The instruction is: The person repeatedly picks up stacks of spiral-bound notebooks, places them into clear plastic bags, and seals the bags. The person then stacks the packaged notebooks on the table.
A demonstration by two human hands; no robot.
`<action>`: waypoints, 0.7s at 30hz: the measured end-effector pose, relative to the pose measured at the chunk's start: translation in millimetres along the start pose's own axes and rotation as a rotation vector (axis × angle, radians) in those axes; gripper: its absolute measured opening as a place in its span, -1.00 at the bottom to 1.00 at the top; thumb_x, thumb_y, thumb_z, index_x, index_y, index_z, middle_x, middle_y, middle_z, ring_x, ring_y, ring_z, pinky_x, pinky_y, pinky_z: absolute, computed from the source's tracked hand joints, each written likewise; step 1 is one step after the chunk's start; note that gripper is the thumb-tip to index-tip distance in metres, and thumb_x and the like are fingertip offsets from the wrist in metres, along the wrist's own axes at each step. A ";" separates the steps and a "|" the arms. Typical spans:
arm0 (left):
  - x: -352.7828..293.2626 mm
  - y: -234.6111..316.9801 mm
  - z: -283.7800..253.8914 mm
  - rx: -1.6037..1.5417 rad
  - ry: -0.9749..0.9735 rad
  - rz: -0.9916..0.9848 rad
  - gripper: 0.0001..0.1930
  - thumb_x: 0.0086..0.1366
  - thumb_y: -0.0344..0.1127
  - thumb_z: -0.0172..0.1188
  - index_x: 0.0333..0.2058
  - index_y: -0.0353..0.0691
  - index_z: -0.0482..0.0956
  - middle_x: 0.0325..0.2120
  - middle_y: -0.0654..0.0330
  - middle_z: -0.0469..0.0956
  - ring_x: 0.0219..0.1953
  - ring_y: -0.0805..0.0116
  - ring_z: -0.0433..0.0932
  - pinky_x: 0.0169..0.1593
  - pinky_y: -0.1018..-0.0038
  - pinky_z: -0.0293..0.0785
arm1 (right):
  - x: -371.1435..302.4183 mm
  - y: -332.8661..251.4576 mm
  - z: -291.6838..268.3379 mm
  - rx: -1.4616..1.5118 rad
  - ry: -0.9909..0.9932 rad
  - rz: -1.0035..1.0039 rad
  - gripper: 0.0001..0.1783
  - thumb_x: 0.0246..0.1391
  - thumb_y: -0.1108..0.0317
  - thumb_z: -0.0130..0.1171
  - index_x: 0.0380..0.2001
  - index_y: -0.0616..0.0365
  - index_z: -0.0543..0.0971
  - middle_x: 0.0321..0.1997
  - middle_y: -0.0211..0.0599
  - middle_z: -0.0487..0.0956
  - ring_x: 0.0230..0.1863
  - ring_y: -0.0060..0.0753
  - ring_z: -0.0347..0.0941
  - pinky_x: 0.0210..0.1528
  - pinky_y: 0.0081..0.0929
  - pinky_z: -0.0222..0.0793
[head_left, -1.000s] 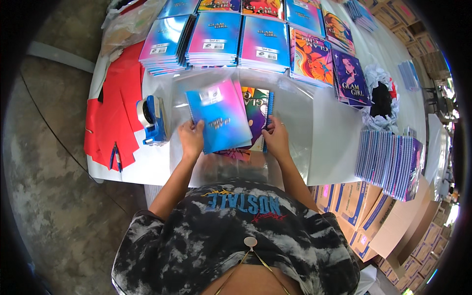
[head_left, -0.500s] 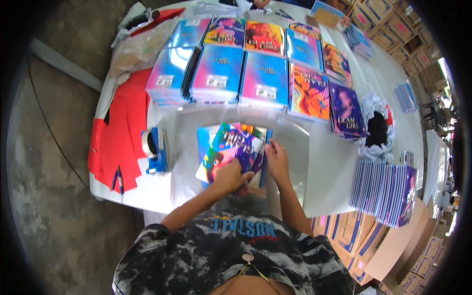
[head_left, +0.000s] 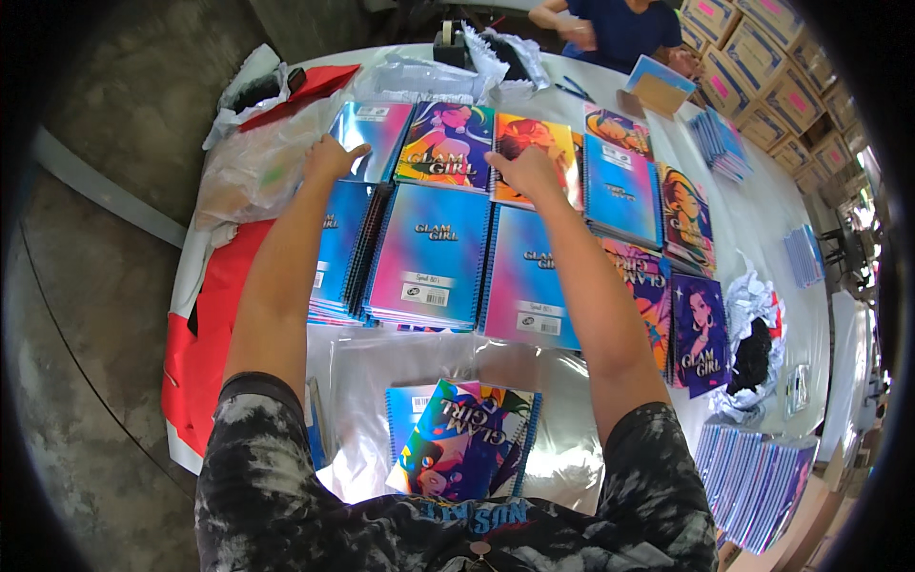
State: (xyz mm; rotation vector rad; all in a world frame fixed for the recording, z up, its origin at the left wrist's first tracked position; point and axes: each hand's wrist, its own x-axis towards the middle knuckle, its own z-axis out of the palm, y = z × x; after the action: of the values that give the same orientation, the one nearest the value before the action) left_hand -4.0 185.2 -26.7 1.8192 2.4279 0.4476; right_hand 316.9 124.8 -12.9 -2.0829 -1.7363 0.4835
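Note:
Both my arms reach across the table to the back row of spiral notebooks. My left hand (head_left: 334, 160) rests at the left edge of a shiny blue notebook (head_left: 379, 143), thumb stretched over its cover and fingers apart. Over an orange-covered notebook (head_left: 541, 129) lies my right hand (head_left: 529, 176), thumb out toward its left edge; its other fingers are partly hidden. Between the hands is a notebook with a colourful drawn figure (head_left: 448, 143). Close to my body, a few fanned, overlapping notebooks (head_left: 462, 434) lie on clear plastic sheeting (head_left: 357, 367).
Stacks of blue-pink notebooks (head_left: 429, 248) fill the middle. A purple notebook (head_left: 701, 324) and crumpled paper (head_left: 753, 286) lie right, above a long notebook row (head_left: 753, 486). Red material (head_left: 233, 315) covers the left edge. Another person (head_left: 620, 33) is at the far side, near cartons (head_left: 743, 76).
Both hands have left the fanned notebooks and reached forward to the back stacks. The view has shifted, so the near notebooks now appear lower. More of the person opposite shows.

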 end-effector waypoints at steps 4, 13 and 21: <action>7.2 2.1 4.6 0.089 -0.067 -0.067 0.08 -0.24 0.31 0.33 0.12 -0.36 0.17 0.10 -0.17 0.25 0.15 -0.06 0.24 0.15 0.17 0.20 | 11.9 1.8 33.8 -0.158 -0.169 0.119 -0.19 -0.12 0.02 0.20 0.10 0.33 0.22 0.21 0.15 0.23 0.22 0.22 0.14 0.18 0.10 0.07; 30.3 -46.1 18.2 0.096 -0.167 -0.196 0.25 -0.36 0.40 0.34 0.21 -0.32 0.06 0.17 -0.17 0.13 0.23 -0.07 0.11 0.23 0.19 0.06 | -19.3 42.7 -85.8 1.092 0.093 -0.188 -0.69 -0.11 0.46 0.08 -0.20 0.23 0.49 -0.25 -0.25 0.50 -0.23 -0.39 0.44 -0.18 -0.47 0.36; 33.3 -66.8 21.7 0.070 -0.219 -0.144 0.41 -0.46 0.50 0.30 0.22 -0.45 -0.05 0.22 -0.25 0.01 0.28 -0.13 0.00 0.27 0.16 -0.02 | -214.5 111.5 -201.0 1.064 0.443 -0.483 -0.56 0.06 0.53 0.04 0.06 0.28 0.31 0.03 -0.26 0.40 0.00 -0.44 0.36 0.02 -0.45 0.29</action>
State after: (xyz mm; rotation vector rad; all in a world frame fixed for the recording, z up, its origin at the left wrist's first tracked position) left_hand -70.7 203.8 -62.0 1.6076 2.4276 0.1452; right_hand 473.5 -118.9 109.6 -0.8977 -1.2148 0.5596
